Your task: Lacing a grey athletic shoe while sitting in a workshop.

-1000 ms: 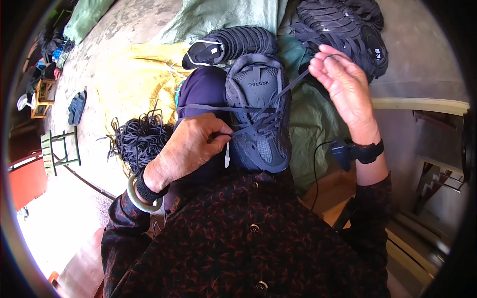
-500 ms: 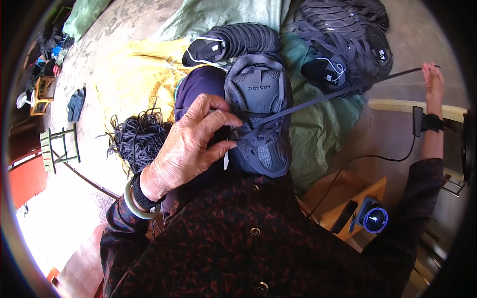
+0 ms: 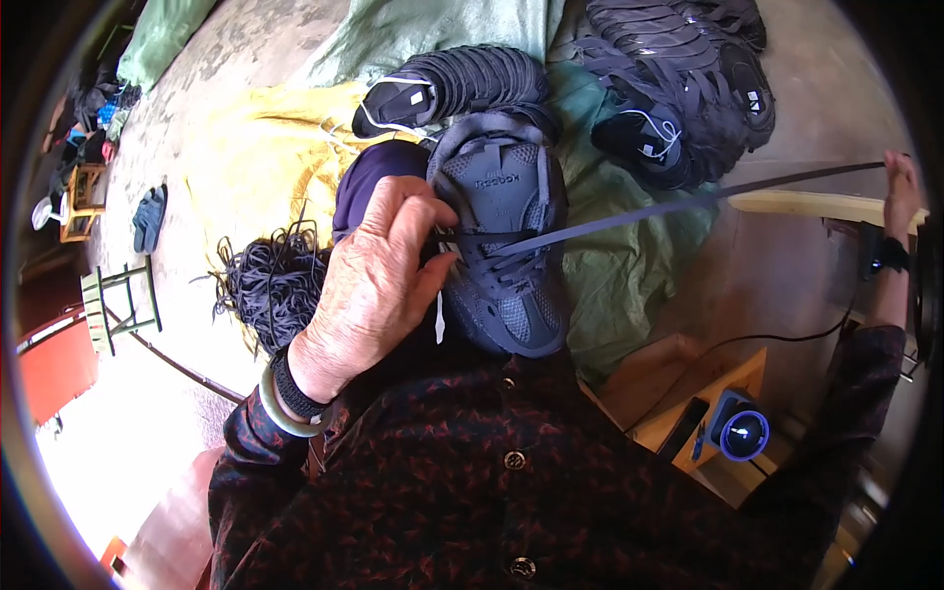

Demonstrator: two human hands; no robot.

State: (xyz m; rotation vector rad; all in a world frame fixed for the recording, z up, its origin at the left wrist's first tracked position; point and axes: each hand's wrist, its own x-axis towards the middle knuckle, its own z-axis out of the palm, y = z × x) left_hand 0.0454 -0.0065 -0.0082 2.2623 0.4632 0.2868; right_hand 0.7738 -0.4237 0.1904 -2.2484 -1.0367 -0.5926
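A dark grey sneaker (image 3: 500, 202) rests on my lap, its toe toward me. My left hand (image 3: 369, 277) is closed at the left side of its lacing, with thumb and fingers curled together; their tips partly hide what they grip, apparently the sneaker's edge. A flat dark shoelace (image 3: 639, 210) runs taut from the eyelets out to the far right. Its far end is pinched in my right hand (image 3: 899, 202), with that arm stretched out. A small white strip (image 3: 440, 320) hangs below my left fingertips.
A tangled heap of dark laces (image 3: 275, 285) lies left of my knee. Beyond the sneaker is a row of nested shoes (image 3: 472, 84), with a larger pile of dark shoes (image 3: 688, 88) at far right. A wooden box (image 3: 733, 379) holding a round blue-rimmed device (image 3: 744, 435) stands near right.
My right hand has moved further out to the right and slightly down, drawing the lace through; the loose loop over the sneaker's front has tightened. My left hand stays at the sneaker's side.
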